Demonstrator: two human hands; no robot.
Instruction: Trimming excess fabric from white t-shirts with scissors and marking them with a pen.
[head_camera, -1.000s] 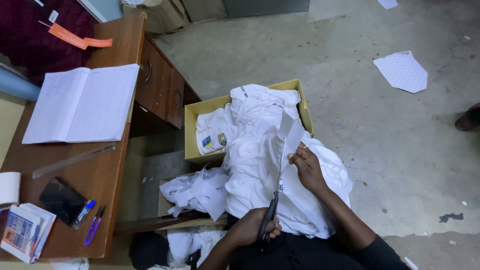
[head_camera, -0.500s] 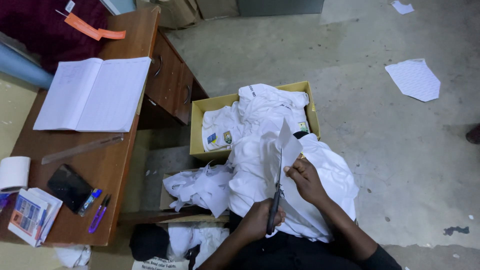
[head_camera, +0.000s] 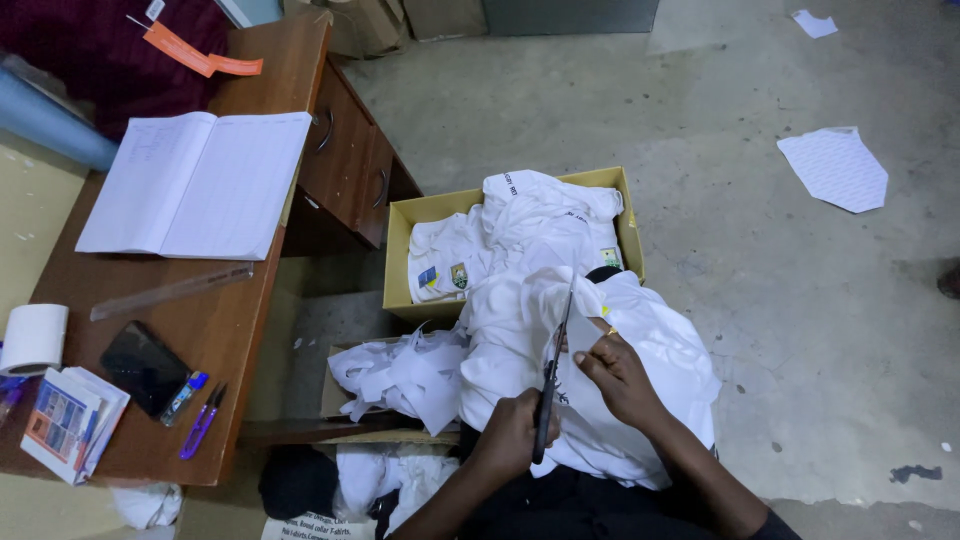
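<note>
left hand (head_camera: 515, 435) wrapped round the scissors (head_camera: 550, 385), blades up through a white sheet (head_camera: 585, 350) that the right hand (head_camera: 620, 380) pinches at the edge. white shirts (head_camera: 520, 235) heaped in the yellow box (head_camera: 400, 250) just ahead, scraps (head_camera: 400, 375) beside it, open notebook (head_camera: 195, 185) on the table (head_camera: 210, 340).

— What does the wooden desk (head_camera: 215, 340) carry?

— An open ledger (head_camera: 195, 185), a clear ruler (head_camera: 170, 291), a black phone (head_camera: 146, 367), a blue marker (head_camera: 184, 396), purple snips (head_camera: 201, 422), a booklet (head_camera: 72, 420), a tape roll (head_camera: 33, 339) and an orange tag (head_camera: 200, 57).

— And the concrete floor (head_camera: 800, 340)?

— A cardboard box (head_camera: 400, 260) of white shirts, paper scraps (head_camera: 834, 167), and white cloth trimmings (head_camera: 400, 372) just beside the box.
</note>
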